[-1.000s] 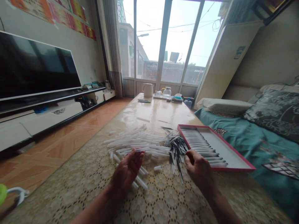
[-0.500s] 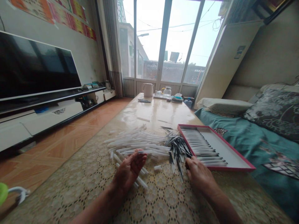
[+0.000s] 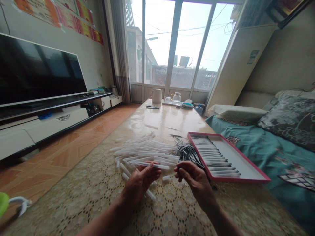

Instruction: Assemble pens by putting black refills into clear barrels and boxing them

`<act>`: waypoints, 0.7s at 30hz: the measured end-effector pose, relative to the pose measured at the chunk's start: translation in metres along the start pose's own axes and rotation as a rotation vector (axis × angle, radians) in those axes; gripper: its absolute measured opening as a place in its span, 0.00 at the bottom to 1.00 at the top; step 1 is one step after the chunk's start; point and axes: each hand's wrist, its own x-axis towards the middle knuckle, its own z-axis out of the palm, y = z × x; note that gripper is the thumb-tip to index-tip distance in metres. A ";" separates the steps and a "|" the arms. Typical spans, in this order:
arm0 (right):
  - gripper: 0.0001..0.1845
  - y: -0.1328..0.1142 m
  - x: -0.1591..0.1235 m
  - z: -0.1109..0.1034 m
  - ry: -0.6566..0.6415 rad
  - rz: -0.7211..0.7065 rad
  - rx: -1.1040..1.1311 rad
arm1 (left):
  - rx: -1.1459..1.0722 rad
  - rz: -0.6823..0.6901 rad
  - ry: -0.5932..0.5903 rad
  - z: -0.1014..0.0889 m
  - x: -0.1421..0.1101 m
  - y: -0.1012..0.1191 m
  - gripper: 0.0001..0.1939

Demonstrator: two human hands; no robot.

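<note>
My left hand [image 3: 141, 182] is closed on a translucent white tube [image 3: 162, 166], which looks like a pen barrel and points to the right. Opposite it, my right hand [image 3: 194, 178] pinches a thin dark stick, mostly hidden by the fingers. Under and beyond my left hand lies a loose pile of similar white tubes [image 3: 145, 149]. Thin black and pale sticks [image 3: 185, 149], like pen refills, are heaped just behind my right hand. To the right, a pink-rimmed box [image 3: 246, 164] holds a row of white pens with dark ends [image 3: 214, 154].
A short white piece [image 3: 166, 178] lies between the hands on the patterned tablecloth [image 3: 169, 213]. At the table's far end stand a beige jug [image 3: 156, 95] and a glass pot [image 3: 176, 97]. A sofa with a teal cover [image 3: 278, 147] borders the right side.
My right hand has moved left from the dark sticks toward my left hand. The tube in my left hand now sticks out further right, and the left fingers have closed more.
</note>
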 end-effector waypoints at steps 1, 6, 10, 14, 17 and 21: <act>0.10 0.000 0.000 0.002 -0.014 0.007 0.044 | 0.002 -0.004 -0.007 0.000 0.000 0.000 0.09; 0.08 0.001 -0.001 0.006 -0.053 0.051 0.180 | 0.018 -0.007 -0.007 -0.001 0.001 0.000 0.10; 0.08 0.002 -0.002 0.006 -0.035 0.075 0.212 | 0.020 -0.008 -0.014 -0.003 0.002 -0.002 0.09; 0.09 0.002 -0.002 0.005 -0.013 0.089 0.201 | 0.023 -0.005 0.000 -0.003 0.002 -0.003 0.09; 0.09 0.005 -0.001 0.006 0.035 0.064 0.123 | 0.031 -0.007 -0.008 -0.001 0.002 -0.002 0.10; 0.10 0.008 -0.002 0.008 0.096 0.009 -0.047 | 0.046 -0.020 -0.022 0.002 0.000 0.001 0.10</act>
